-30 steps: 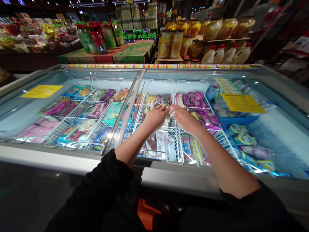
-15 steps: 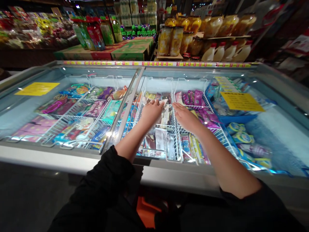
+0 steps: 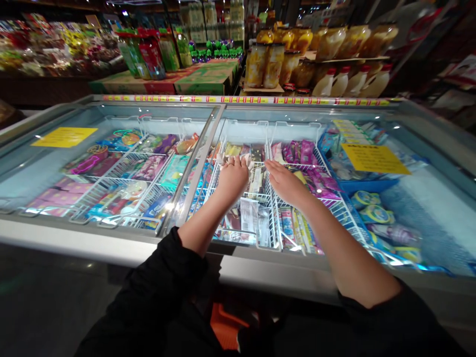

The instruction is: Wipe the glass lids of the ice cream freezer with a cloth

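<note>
Black sleeves (image 3: 148, 277) reach over the glass-topped freezer (image 3: 92, 242). The right hand (image 3: 286, 182) is flat, fingers straight and together, apart from the crumpled white piece (image 3: 220, 159). That lies at the left hand's (image 3: 233, 176) bent fingers, showing beside them; whether they pinch it, I cannot tell. Beyond stand jars (image 3: 273, 64).

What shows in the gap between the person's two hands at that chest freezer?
In the head view, pale packets and part of a white wire basket show between the left hand and right hand, inside the chest freezer.
</note>
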Demonstrator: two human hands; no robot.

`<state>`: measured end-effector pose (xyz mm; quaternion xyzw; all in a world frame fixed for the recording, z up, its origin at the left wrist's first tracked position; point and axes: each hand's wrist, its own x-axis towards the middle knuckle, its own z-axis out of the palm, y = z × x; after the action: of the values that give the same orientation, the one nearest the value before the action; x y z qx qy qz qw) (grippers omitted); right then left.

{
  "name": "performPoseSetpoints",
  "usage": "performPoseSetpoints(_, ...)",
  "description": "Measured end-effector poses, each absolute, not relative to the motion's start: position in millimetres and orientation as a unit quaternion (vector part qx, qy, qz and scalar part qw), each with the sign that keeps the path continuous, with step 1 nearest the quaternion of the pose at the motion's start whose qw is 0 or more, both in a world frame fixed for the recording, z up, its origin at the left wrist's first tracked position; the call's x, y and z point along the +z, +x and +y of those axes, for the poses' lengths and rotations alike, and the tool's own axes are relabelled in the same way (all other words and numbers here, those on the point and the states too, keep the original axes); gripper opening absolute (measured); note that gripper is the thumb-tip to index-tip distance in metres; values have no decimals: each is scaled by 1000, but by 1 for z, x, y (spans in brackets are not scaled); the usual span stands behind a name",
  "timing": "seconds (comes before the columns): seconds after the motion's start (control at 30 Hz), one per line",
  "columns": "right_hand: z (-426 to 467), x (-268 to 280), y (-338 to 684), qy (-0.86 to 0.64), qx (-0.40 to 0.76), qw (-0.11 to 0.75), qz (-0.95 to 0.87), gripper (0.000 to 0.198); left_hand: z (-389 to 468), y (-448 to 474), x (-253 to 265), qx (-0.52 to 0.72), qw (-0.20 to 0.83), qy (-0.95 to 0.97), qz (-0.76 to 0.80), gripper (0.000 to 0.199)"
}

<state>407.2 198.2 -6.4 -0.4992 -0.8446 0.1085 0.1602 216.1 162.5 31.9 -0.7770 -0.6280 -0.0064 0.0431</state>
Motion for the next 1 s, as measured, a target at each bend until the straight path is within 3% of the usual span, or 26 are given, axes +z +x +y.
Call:
performPoseSetpoints(0.23,211,4,393,-518,92,141,-838,62,173,214,25,2,33,-846,-532,58)
performPoseSetpoints(0.43,215,13,389,-521,97,123,-839,60,207,212,29,-22,46,-742,-669,57)
performPoseSetpoints(0.67,212,19,387,-522,83,111,-842,59,210,211,23,-40,-16,-841,-540,55)
performPoseSetpoints(1.0,209,10,405,-525,97,133,-835,61,221,221,18,-123,-50,-804,-580,49)
